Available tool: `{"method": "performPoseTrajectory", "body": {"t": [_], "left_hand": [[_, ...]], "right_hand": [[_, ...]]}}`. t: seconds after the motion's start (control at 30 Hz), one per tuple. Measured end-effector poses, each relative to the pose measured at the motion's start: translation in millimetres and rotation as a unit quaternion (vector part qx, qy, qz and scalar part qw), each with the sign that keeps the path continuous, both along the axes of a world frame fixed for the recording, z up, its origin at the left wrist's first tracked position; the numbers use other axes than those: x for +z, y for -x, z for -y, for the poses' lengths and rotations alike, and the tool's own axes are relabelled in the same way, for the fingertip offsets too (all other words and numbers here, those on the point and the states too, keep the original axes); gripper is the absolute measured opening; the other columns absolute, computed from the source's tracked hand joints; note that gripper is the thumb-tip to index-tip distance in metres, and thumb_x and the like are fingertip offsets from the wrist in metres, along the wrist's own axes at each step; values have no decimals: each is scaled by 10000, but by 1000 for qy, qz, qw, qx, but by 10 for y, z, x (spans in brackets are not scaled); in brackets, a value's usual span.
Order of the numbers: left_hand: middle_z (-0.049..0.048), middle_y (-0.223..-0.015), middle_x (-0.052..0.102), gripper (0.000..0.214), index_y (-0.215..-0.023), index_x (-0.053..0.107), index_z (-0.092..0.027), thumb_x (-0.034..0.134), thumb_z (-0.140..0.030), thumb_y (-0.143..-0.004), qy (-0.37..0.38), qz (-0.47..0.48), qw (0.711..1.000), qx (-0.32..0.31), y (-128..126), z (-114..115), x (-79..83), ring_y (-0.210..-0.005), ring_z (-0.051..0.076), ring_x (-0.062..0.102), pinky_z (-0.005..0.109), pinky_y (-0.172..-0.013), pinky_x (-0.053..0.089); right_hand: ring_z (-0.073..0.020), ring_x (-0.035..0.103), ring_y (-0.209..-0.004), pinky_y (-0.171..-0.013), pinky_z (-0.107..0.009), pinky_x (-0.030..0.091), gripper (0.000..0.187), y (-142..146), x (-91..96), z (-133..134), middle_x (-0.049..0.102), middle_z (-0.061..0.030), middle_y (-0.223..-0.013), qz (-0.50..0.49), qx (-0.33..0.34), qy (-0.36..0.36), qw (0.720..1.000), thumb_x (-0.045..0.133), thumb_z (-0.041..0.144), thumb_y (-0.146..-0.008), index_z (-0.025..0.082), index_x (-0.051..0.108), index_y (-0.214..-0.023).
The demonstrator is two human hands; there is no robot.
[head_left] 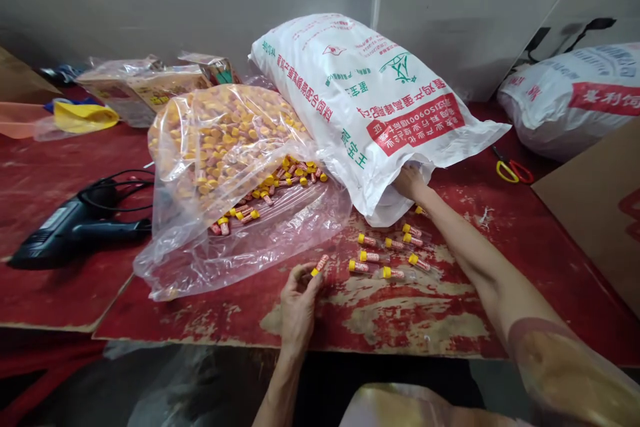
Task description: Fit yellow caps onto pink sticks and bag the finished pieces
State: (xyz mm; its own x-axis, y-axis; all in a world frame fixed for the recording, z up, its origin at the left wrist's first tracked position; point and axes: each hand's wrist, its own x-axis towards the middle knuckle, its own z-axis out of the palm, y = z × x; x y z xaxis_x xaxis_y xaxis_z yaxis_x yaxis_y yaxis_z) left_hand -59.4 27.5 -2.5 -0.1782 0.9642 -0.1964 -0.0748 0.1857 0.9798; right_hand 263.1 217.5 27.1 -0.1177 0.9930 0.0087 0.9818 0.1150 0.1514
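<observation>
Tabletop (345, 313), scuffed red, fronts grey panels (190, 0); left fingers (314, 285) pinch a vial (323, 263); the sack (330, 100) hides right fingers' state.

Your one view looks out from your own head, above the near edge of the desk (220, 320), facing forward and angled down across it. It sits near enough that your left hand (299, 300) and right hand (411, 183) fall mid-view, yet spans wide, from the black gun-shaped tool (75, 223) at left to the cardboard box (590, 207) at right, with the grey wall (200, 7) closing off the far side.
</observation>
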Motion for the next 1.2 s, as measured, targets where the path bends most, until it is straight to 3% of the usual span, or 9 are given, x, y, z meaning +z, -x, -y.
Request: {"method": "performPoseTrajectory", "body": {"t": [0.2,0.3,0.43,0.63,0.8,0.87,1.03,1.1,1.2], "left_hand": [[5,-869,626,343,-942,644,-178,766,-329,-659,7,85,996,-3,-198,73,-68,-729,96,571,198,-680,461],[-6,-823,624,340,-920,625,-183,780,-313,-646,18,154,987,-50,-331,143,-49,-689,98,578,214,-658,479],[14,-823,649,285,-875,656,-164,778,-301,-656,46,165,979,-110,-472,291,-9,-724,116,598,228,-684,492],[17,-846,665,294,-881,684,-162,785,-291,-637,44,143,986,-78,-493,410,-9,-725,105,588,217,-696,477],[6,-809,662,271,-882,679,-166,770,-284,-657,41,150,985,-76,-486,444,-42,-697,96,581,209,-678,466],[-2,-793,656,265,-881,675,-170,767,-285,-661,37,159,984,-72,-489,458,-40,-686,92,576,206,-676,463],[8,-862,653,292,-903,659,-171,767,-292,-660,33,185,979,-84,-524,513,-13,-748,101,590,210,-707,472],[10,-885,650,329,-934,636,-182,773,-286,-653,35,204,975,-85,-556,541,-10,-786,110,600,218,-720,480],[16,-877,655,337,-909,618,-180,783,-289,-636,35,219,971,-90,-607,585,-12,-790,123,606,228,-708,483]], "right_hand": [[-275,532,-955,-834,-379,373,343,18,154,958,640,-159,-1015,-128,60,-61,988,461,327,-891,99,620,-1093],[-203,569,-872,-756,-303,423,296,216,173,1595,654,-90,-961,-290,169,16,942,468,357,-918,172,636,-1076],[-191,577,-979,-838,-320,445,266,531,106,2098,645,-82,-1034,-349,245,59,903,439,287,-942,204,604,-1134],[-182,573,-971,-789,-292,457,323,658,35,2225,615,-95,-1069,-336,234,49,911,435,276,-944,201,557,-1234],[-194,557,-859,-800,-343,428,231,670,84,2272,655,-71,-906,-403,166,22,900,535,334,-890,191,661,-1020],[-181,562,-821,-757,-329,445,222,675,104,2303,655,-53,-883,-512,91,45,853,568,370,-867,199,650,-984],[-143,590,-713,-603,-266,492,352,747,80,2397,634,-8,-852,-746,-59,68,660,685,405,-752,226,489,-983],[-136,591,-671,-589,-271,502,420,801,59,2444,638,-1,-852,-764,-75,65,637,712,377,-719,238,464,-1028],[-141,606,-723,-652,-283,511,316,883,43,2516,654,-29,-903,-727,-65,70,680,700,339,-725,213,535,-964]]}}
